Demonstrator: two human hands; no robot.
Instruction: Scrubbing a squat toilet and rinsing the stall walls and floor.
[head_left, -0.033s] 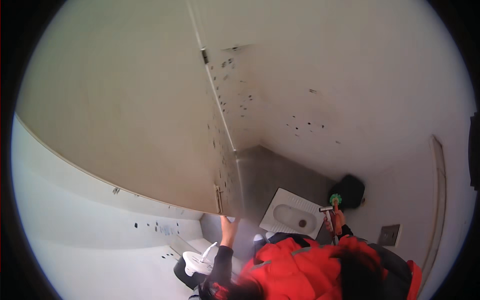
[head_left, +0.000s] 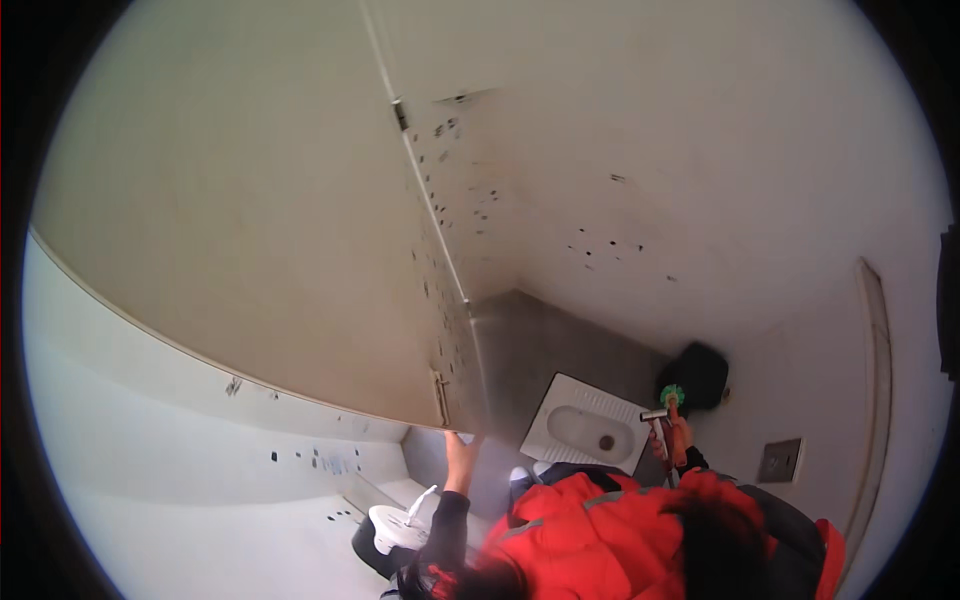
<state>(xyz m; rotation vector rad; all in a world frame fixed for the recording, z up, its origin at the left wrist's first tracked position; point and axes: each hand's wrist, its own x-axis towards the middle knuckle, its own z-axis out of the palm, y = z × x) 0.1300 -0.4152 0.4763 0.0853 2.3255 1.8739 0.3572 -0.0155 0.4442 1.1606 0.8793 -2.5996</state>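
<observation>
Your left hand [head_left: 460, 465], left of the squat toilet [head_left: 567, 395], meets the edge of the big pale door [head_left: 250, 250], thumb and fingers spread; that contact probably steadies the panel, though you can't tell how firmly it grips. Your right hand [head_left: 682, 438] is closed round a silver-and-red tool [head_left: 655, 414] at the toilet's right side, seemingly upright so the silver head stays clear of your fingers. A green head [head_left: 673, 395] shows just beyond it; whether you hold that too is unclear. A black bin [head_left: 694, 376] stands right of the toilet, apparently tucked against the wall [head_left: 740, 170], which carries dark marks [head_left: 589, 253]. Grey floor [head_left: 525, 335] lies beyond the toilet, and a metal wall plate [head_left: 781, 461] sits to its right.
</observation>
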